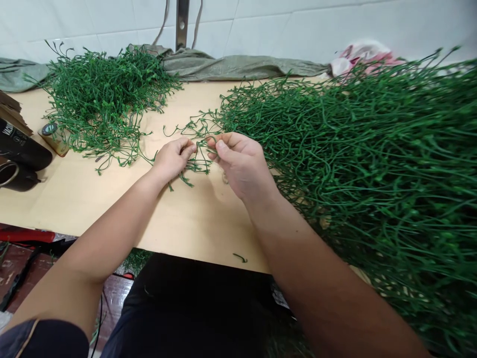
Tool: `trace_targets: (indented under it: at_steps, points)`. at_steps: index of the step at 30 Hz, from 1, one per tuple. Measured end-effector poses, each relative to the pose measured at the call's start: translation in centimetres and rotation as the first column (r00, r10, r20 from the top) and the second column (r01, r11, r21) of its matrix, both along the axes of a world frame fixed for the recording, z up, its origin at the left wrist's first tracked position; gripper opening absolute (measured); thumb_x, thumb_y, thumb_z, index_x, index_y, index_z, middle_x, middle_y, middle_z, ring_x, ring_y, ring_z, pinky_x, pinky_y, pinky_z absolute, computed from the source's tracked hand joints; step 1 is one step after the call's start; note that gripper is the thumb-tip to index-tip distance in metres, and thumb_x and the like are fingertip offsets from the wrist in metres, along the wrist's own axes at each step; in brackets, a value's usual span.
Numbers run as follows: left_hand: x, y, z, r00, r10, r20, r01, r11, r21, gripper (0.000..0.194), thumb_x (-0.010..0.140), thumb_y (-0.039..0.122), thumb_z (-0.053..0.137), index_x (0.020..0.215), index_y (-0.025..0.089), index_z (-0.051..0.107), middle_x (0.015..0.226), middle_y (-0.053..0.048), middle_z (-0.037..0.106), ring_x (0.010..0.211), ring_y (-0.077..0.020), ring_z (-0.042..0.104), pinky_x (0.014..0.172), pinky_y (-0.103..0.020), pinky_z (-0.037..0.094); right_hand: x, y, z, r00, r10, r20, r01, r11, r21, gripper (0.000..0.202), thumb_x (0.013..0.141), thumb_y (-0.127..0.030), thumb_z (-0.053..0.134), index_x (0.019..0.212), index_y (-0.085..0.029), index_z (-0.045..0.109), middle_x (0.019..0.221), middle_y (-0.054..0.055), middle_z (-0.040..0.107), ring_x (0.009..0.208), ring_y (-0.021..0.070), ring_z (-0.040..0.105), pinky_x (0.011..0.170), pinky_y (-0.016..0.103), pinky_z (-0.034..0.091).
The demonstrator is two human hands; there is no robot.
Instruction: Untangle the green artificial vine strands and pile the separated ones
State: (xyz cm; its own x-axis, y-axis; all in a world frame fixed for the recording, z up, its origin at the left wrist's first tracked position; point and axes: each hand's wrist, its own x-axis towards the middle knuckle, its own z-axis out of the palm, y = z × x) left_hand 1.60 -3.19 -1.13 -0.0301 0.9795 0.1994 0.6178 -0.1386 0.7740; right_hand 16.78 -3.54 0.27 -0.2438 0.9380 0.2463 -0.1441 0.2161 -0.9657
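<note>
Both my hands meet over the middle of the table, close together, with thin green artificial stems (pixel 201 145) between them. My left hand (pixel 173 158) is closed in a pinch on stems, thumb against the fingers. Slightly higher, my right hand (pixel 242 161) pinches a curved green stem between thumb and fingertips. Several loose stems (pixel 186 179) with small branched tips lie on the table under and around the hands. Just right of my right hand spreads a large heap of green stems (pixel 365 149). A smaller pile of such stems (pixel 100 89) sits at the back left.
A drink can (pixel 55 139), a black cylinder (pixel 28 146) and a dark cup (pixel 17 175) stand at the left edge. Grey-green cloth (pixel 238 67) lies along the tiled wall. A pink and white cloth (pixel 365 57) is behind the big heap. One stem (pixel 240 258) lies near the front edge.
</note>
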Motion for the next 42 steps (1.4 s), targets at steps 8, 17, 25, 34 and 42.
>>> trace_targets:
  at_steps: [8, 17, 25, 34, 42]
  points:
    - [0.4, -0.1, 0.5, 0.986, 0.072, -0.148, -0.077, 0.997, -0.028, 0.024, 0.081, 0.033, 0.046, 0.069, 0.018, 0.060, 0.060, 0.001, 0.052, 0.057, -0.0110, 0.042, 0.060, -0.024, 0.032, -0.1, -0.5, 0.5, 0.999, 0.038, -0.006, -0.038, 0.997, 0.071, 0.013, 0.080, -0.028, 0.053, 0.071, -0.019, 0.051, 0.070, 0.001, 0.058, 0.069, 0.0102, 0.054, 0.073, 0.029, 0.048]
    - [0.7, -0.3, 1.3, 0.937, 0.213, -0.278, -0.235, 0.971, -0.050, 0.026, 0.081, 0.033, 0.046, 0.061, 0.019, 0.053, 0.058, -0.002, 0.052, 0.062, -0.0156, 0.048, 0.062, -0.028, 0.032, -0.3, -3.4, 2.3, 0.986, 0.138, 0.091, -0.157, 0.954, 0.257, 0.031, 0.085, -0.049, 0.046, 0.071, -0.022, 0.050, 0.065, 0.001, 0.052, 0.066, 0.0135, 0.054, 0.065, 0.032, 0.047]
    - [0.0, 0.3, 0.4, 0.980, 0.166, -0.108, -0.172, 0.984, -0.051, 0.024, 0.082, 0.032, 0.044, 0.069, 0.019, 0.060, 0.062, 0.000, 0.056, 0.061, -0.0132, 0.048, 0.063, -0.026, 0.035, 3.4, 1.7, -0.8, 0.693, -0.661, 0.288, 0.462, 0.714, 0.526, 0.025, 0.077, -0.032, 0.058, 0.097, -0.018, 0.059, 0.104, 0.014, 0.056, 0.098, 0.0266, 0.054, 0.077, 0.044, 0.047]
    - [-0.1, 0.3, 0.0, 0.992, 0.092, -0.091, -0.091, 0.996, 0.015, 0.023, 0.082, 0.031, 0.043, 0.070, 0.018, 0.058, 0.067, 0.000, 0.057, 0.064, -0.0122, 0.048, 0.063, -0.024, 0.034, -0.8, 0.2, -2.1, 0.767, -0.435, 0.472, 0.117, 0.818, 0.563, 0.013, 0.074, -0.032, 0.060, 0.077, -0.020, 0.061, 0.082, 0.008, 0.062, 0.081, 0.0217, 0.054, 0.081, 0.042, 0.044]
    - [-0.1, 0.3, -0.1, 0.991, 0.097, -0.093, -0.098, 0.995, -0.008, 0.023, 0.082, 0.035, 0.047, 0.073, 0.019, 0.060, 0.066, 0.000, 0.058, 0.064, -0.0130, 0.049, 0.067, -0.026, 0.038, -0.4, 0.2, -1.9, 0.790, -0.430, 0.437, 0.155, 0.830, 0.536, 0.007, 0.075, -0.019, 0.049, 0.069, -0.021, 0.051, 0.081, 0.006, 0.054, 0.081, 0.0200, 0.049, 0.073, 0.038, 0.044]
